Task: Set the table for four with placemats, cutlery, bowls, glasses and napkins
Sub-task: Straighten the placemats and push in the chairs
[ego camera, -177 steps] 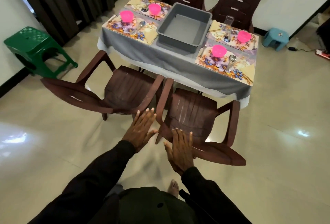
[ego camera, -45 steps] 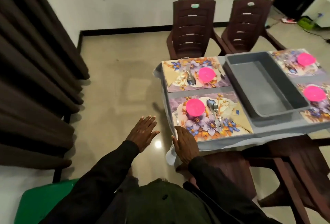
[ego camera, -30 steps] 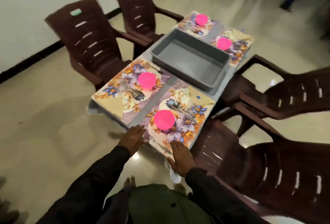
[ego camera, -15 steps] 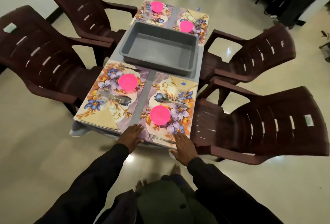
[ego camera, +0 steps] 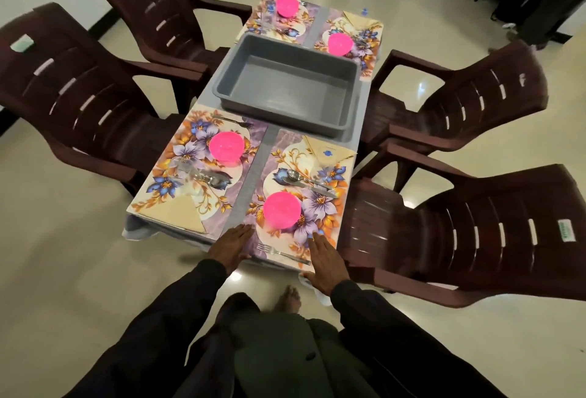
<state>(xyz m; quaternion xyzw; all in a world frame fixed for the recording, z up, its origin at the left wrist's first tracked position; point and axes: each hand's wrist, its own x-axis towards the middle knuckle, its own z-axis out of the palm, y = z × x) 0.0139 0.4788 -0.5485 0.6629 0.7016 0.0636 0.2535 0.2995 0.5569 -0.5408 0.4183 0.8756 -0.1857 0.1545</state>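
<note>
Hands (ego camera: 230, 247) (ego camera: 323, 263) slid onto near placemat (ego camera: 285, 156), spread flat; four bowls (ego camera: 281, 214) (ego camera: 226, 146) (ego camera: 340, 44) (ego camera: 286, 5), four placemats (ego camera: 165, 182) (ego camera: 364, 48) (ego camera: 253, 23).

The grey-clothed table (ego camera: 253, 175) is carrying one placemat (ego camera: 317, 207) between the left hand (ego camera: 231, 247) and right hand (ego camera: 326, 266), a second placemat (ego camera: 165, 188) left of them, a grey tub (ego camera: 285, 80) lying beyond.

Grey tub (ego camera: 288, 86), four brown chairs (ego camera: 475, 223)

A fork (ego camera: 283, 253) lies between the left hand (ego camera: 230, 247) and right hand (ego camera: 325, 263), a pink bowl (ego camera: 281, 214) just ahead — a grey tub (ego camera: 285, 86) well beyond. A chair (ego camera: 412, 239) crowds the right hand's outer side; bare floor (ego camera: 95, 270) opens beside the left hand.
</note>
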